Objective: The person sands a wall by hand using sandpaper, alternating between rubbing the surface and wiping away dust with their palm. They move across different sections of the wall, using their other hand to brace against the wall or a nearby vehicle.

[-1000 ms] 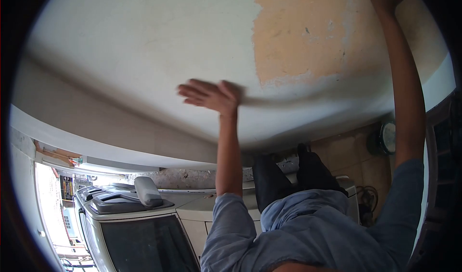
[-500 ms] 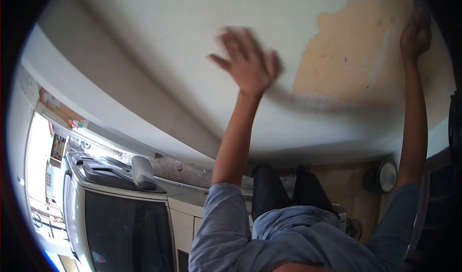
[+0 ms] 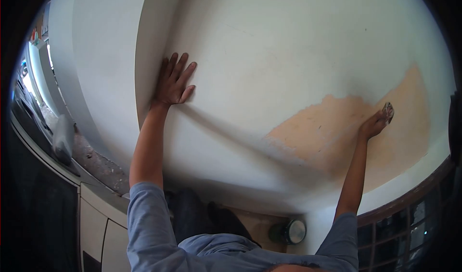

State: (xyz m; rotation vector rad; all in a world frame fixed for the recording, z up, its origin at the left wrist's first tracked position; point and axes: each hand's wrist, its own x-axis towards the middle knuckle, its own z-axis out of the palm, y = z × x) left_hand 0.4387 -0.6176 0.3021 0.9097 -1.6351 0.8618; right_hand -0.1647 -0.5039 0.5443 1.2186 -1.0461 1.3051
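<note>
Left hand lies flat on the wall, far left, just beside the corner edge. Right hand is well apart, far right, on the bare patch, holding a scraper against it. Down near, between both arms, sits a round can.

White wall with bare tan patch at 4 o'clock; daylight at 9; tiled floor at 6.
</note>
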